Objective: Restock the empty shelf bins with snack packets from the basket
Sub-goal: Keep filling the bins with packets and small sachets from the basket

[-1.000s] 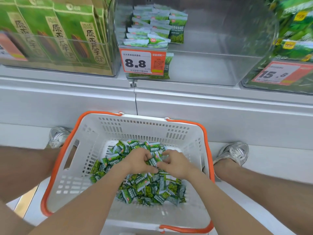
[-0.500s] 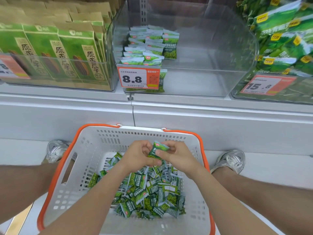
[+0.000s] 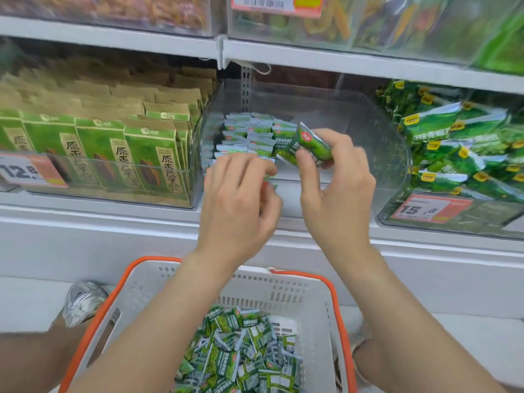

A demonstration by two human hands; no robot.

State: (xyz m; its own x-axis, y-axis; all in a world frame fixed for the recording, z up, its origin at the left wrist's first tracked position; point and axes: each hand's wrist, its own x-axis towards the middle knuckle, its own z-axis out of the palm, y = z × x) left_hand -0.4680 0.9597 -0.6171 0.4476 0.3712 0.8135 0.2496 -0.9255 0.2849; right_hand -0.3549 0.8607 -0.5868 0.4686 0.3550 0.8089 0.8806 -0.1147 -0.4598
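A white basket with an orange rim (image 3: 283,290) stands on the floor below me, holding several small green snack packets (image 3: 241,355). Above it, a clear shelf bin (image 3: 354,123) has a stack of the same packets (image 3: 249,134) at its left side; its right side is bare. My right hand (image 3: 334,191) pinches a green packet (image 3: 310,146) at the bin's front opening. My left hand (image 3: 241,199) is beside it at the bin's front wall, its curled fingers closed round a packet whose edge (image 3: 268,185) barely shows.
A bin of green and brown cartons (image 3: 113,154) sits left of the clear bin, and a bin of larger green bags (image 3: 453,154) sits right. Price tags (image 3: 431,209) hang on the fronts. A shelf (image 3: 312,56) runs overhead. My shoe (image 3: 82,302) is beside the basket.
Both hands rose out of the basket with packets and now reach the clear bin's front. The view tilted up from the basket to the shelf.
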